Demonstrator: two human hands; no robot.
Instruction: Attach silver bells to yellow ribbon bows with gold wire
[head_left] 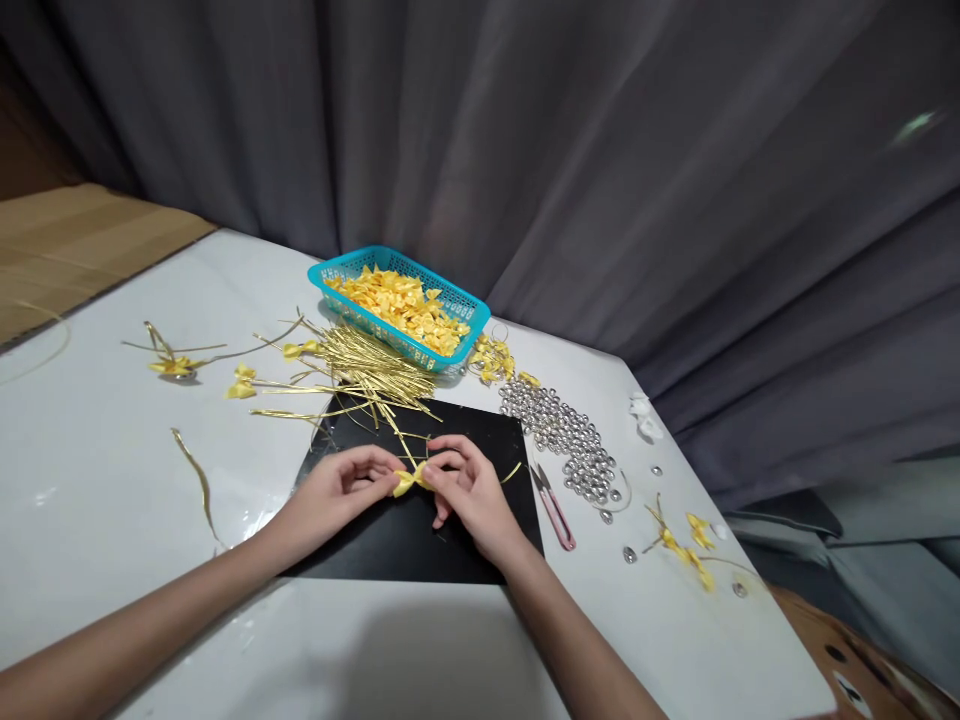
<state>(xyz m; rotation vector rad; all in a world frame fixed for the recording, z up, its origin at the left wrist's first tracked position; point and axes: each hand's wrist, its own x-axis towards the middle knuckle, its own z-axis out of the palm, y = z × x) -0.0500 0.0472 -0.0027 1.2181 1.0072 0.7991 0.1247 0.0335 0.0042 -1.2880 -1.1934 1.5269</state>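
Observation:
A small yellow ribbon bow (409, 481) sits between my two hands over a black mat (397, 545). My left hand (341, 492) pinches the bow's left side with curled fingers. My right hand (469, 490) pinches its right side, together with a thin gold wire tie that sticks up from the bow. Both hands rest low on the mat, near its middle.
A teal basket (330, 275) full of yellow bows stands behind the mat. A heap of gold wire ties (367, 375) lies in front of it. Silver bells (570, 440) are spread to the right, with pink snips (555, 510) beside the mat. Finished bows (686, 545) lie around.

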